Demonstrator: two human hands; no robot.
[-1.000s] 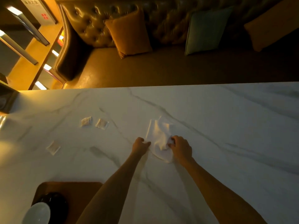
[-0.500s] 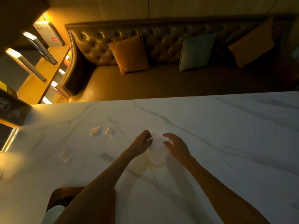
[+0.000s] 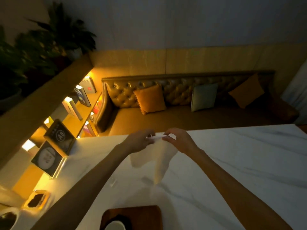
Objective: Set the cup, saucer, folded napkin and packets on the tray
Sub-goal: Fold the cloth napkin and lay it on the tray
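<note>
A white napkin (image 3: pixel 160 158) hangs in the air above the white marble table (image 3: pixel 240 171). My left hand (image 3: pixel 139 141) and my right hand (image 3: pixel 180 141) pinch its top edge, close together. The cloth droops down in loose folds. A brown wooden tray (image 3: pixel 149 213) lies at the near edge. On it stands a white cup (image 3: pixel 114 226) on a dark saucer (image 3: pixel 123 219), cut off by the frame. One small packet (image 3: pixel 113 182) shows on the table beside my left forearm. The other packets are hidden.
Acrylic sign stands (image 3: pixel 54 146) stand at the table's left end. Small containers (image 3: pixel 37 200) sit at the near left. A tufted leather sofa (image 3: pixel 174 103) with cushions runs behind the table. Lit bookshelves (image 3: pixel 79 103) and plants (image 3: pixel 41 47) rise at the left.
Both hands have lifted the napkin off the table and hold it up by its top edge. The camera has tilted upward, showing more of the wall and shelves.
</note>
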